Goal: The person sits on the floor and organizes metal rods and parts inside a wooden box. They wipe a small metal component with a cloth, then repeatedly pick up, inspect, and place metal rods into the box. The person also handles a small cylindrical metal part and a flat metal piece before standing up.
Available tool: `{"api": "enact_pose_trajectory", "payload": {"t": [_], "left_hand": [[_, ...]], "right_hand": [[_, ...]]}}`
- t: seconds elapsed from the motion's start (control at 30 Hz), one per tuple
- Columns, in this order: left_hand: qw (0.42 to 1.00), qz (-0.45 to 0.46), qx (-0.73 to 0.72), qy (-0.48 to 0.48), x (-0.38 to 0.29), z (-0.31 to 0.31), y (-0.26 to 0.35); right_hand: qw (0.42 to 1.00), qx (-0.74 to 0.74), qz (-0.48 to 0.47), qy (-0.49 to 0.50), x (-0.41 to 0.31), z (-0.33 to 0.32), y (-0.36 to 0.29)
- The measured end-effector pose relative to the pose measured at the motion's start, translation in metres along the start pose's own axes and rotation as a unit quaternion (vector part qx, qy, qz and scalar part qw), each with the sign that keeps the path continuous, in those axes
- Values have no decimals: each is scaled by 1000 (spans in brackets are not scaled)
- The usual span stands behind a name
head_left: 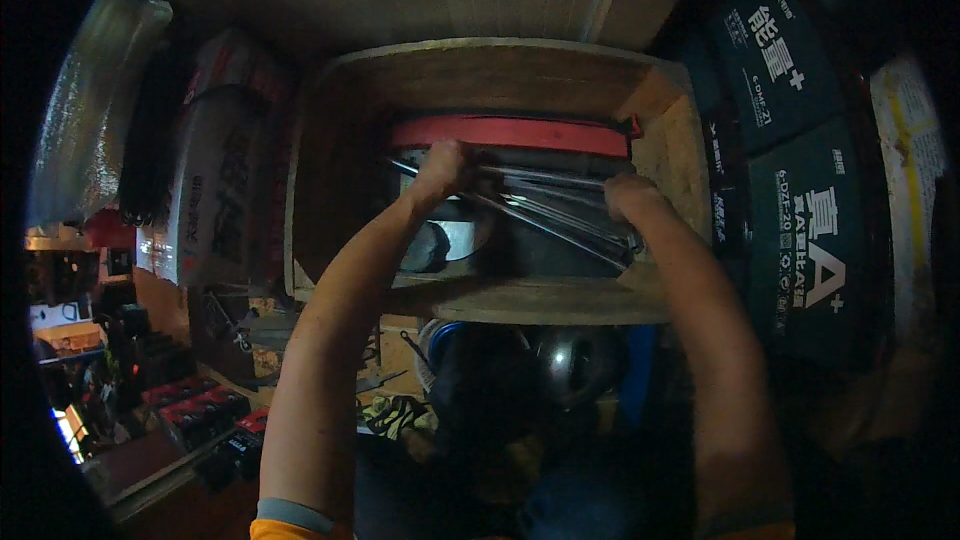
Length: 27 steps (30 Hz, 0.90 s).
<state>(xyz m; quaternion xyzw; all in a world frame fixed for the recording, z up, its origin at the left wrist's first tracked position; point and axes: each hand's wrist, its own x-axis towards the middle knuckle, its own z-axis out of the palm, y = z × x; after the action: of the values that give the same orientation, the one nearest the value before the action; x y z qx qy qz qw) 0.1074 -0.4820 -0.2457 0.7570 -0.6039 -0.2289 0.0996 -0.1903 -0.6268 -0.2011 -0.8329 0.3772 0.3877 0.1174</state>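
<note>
Both hands are inside a wooden box (517, 300) in front of me. Between them lies a bundle of thin, shiny metal rods (540, 214), fanned out towards the lower right. My left hand (444, 167) is closed around rods near their left end. At the right end, my right hand (636, 195) is curled over the upper rods. Its fingertips are partly hidden. Just behind the rods, a long red bar-shaped object (517, 133) lies along the far side of the box. A round grey object (426, 246) sits below my left hand.
Dark green battery boxes (799, 240) with printing are stacked at the right. Cartons (217, 187) stand on the left. Below the box are a shiny dark rounded object (574, 367) and a patterned cloth or glove (397, 414). Red-and-black boxes (199, 412) lie lower left.
</note>
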Motion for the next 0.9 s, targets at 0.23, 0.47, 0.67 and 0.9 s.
{"api": "enact_pose_trajectory", "payload": {"t": [0.23,0.47,0.67,0.9], "left_hand": [[1000,27,14,1,-19,3,-10],[994,-28,-36,-95,-15,12,40],[993,-70,58,-75,-16,4,67],[979,103,148,-95,-22,3,102]], "right_hand": [[996,-28,-37,70,-10,-6,0],[995,-23,-62,71,13,17,8],[985,-75,-83,132,22,32,1],[979,-85,-96,156,17,28,7]]}}
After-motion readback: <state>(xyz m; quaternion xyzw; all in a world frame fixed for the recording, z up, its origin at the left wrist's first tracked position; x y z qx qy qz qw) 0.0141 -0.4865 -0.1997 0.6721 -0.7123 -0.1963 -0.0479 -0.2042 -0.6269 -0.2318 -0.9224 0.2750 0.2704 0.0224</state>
